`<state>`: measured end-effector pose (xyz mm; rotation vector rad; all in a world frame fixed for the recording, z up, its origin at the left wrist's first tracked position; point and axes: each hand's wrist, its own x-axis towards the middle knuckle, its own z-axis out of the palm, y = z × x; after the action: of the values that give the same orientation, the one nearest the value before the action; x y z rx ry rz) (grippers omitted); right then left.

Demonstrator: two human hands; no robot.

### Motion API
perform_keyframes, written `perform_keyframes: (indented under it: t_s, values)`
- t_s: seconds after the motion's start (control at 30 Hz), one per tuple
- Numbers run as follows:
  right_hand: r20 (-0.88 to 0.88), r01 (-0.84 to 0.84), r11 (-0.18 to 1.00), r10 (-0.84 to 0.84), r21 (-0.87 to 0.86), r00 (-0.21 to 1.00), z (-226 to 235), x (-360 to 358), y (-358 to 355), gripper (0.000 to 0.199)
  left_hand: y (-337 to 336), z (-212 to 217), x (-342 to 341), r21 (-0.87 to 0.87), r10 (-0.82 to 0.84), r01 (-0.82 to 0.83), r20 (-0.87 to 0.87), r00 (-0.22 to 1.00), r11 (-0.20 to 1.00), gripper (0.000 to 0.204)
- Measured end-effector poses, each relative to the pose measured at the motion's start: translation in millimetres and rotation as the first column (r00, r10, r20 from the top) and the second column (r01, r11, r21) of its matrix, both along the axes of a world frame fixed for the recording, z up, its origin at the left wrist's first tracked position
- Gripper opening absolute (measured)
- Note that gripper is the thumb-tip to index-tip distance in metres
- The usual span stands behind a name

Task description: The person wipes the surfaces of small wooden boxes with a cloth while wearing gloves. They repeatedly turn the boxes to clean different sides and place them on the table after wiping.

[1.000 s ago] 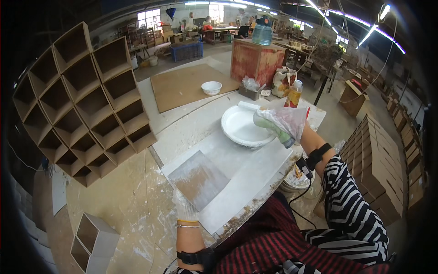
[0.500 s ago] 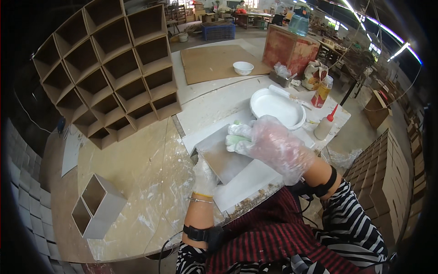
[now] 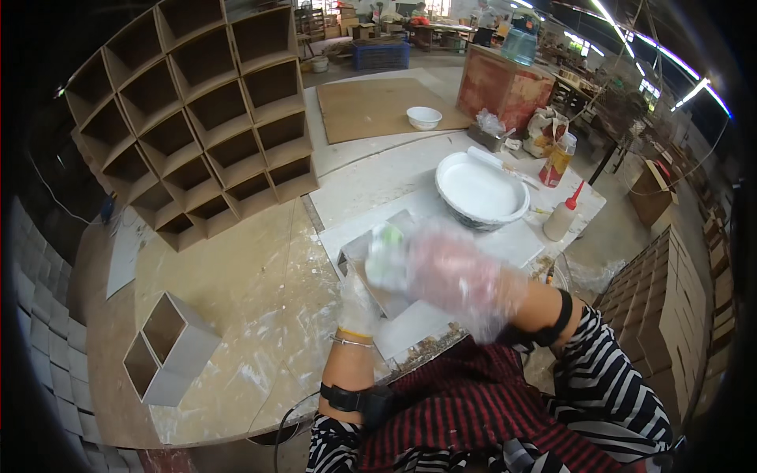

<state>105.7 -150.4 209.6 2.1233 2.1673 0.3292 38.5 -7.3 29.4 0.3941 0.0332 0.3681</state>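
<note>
Right hand (image 3: 457, 272) in thin translucent plastic glove; left hand (image 3: 359, 303) in white glove. Beside white basin (image 3: 481, 191), glossy and paste-filled: matt grey board (image 3: 378, 264). Worktable (image 3: 244, 299) rough, paste-smeared. Grid rack (image 3: 189, 118) behind: matt brown cardboard.

Large workshop hall with grey concrete floor (image 3: 631, 236). Long tube lights (image 3: 631, 47) glowing on the dark ceiling at upper right. Bright windows (image 3: 430, 6) far at the back, near a blue crate (image 3: 381, 55). Red wooden box (image 3: 505, 87) behind the paint-stained surface (image 3: 236, 284). Stacks of brown cardboard (image 3: 670, 315) along the right side.
</note>
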Motion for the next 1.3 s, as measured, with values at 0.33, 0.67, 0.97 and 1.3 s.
perform_keyframes:
  t_s: [0.33,0.67,0.97,1.3]
  values:
    - [0.134,-0.011,0.995,-0.003,0.103,0.991,-8,22,10,0.048,-13,30,-9,0.349,0.25,-0.165,-0.215,0.944,0.923,0.053]
    - [0.075,-0.076,0.995,0.071,0.058,0.995,7,17,-1,0.05,17,-27,4,0.128,0.057,-0.049,-0.061,0.997,0.991,0.06]
    - [-0.401,0.108,0.98,-0.167,-0.166,0.901,-20,-20,-15,0.031,4,8,-9,0.292,0.067,0.01,-0.254,0.965,0.957,0.045]
    - [-0.354,0.101,0.99,-0.13,-0.098,0.926,-15,-25,-29,0.033,8,-20,14,0.578,0.082,-0.012,-0.095,0.992,0.816,0.045]
